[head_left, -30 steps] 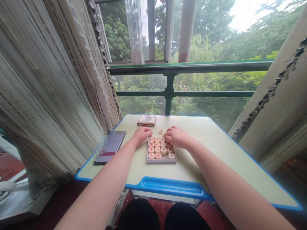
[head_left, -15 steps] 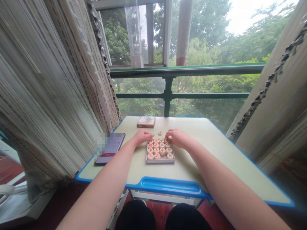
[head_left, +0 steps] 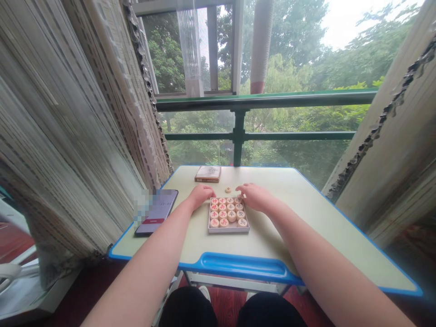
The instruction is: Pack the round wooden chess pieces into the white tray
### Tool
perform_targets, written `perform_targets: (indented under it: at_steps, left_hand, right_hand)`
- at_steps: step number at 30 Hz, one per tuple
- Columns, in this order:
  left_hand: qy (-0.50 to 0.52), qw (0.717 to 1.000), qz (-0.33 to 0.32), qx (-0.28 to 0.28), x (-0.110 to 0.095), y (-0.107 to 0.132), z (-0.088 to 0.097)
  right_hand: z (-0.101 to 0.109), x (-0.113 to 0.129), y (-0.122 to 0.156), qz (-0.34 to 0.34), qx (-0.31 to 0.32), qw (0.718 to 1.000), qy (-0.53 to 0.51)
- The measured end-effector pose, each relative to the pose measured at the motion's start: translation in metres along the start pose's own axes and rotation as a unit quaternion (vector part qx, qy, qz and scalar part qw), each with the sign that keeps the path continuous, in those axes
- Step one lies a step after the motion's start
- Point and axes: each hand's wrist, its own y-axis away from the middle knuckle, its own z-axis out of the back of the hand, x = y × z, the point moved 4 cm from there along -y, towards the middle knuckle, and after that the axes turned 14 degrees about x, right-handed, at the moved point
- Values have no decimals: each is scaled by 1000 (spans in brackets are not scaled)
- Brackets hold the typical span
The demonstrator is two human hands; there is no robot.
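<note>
A shallow white box (head_left: pixel 229 230) holds rows of round Chinese chess pieces (head_left: pixel 222 214), some with red and some with dark characters. Its nearest row has a gap at the third spot. Beyond the far side of the box, a single chess piece (head_left: pixel 228 190) lies on the table. My left hand (head_left: pixel 200 195) rests at the far left corner of the box, fingers stretched out and holding nothing I can see. At the far right corner is my right hand (head_left: pixel 252 196), its fingers bent but apart, close to the corner piece; no piece shows between them.
A flat box lid (head_left: pixel 207 173) with brown sides lies at the back of the table (head_left: pixel 313 227). On the left is a phone (head_left: pixel 157 213), partly blurred out. A blue pencil groove (head_left: pixel 243 264) runs along the near edge. Curtains hang on both sides.
My right fingers have lifted slightly off the far right corner piece and spread a little. My left hand stays nearly still. The pieces keep their places.
</note>
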Motion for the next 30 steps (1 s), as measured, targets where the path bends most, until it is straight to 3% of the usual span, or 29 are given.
perform_targets:
  at_steps: [3,12,15,21,30]
  left_hand:
    - [-11,1000,5,-8,-3,2,0]
    - [-28,1000,5,2,4,0,-1]
    - [-35,999,-10,33,3,2,-3]
    - [-52,997,-4,60,1,4,-4]
    - [-78,997,14,6,3,2,-2]
  right_hand:
    - [-1,2,1,-10,17,1000,17]
    - [10,-10,9,-167,66,984,-21]
    - [12,-6,13,-160,87,983,-28]
    - [11,0,11,-139,62,988,-18]
    - [11,4,10,-140,49,989,-19]
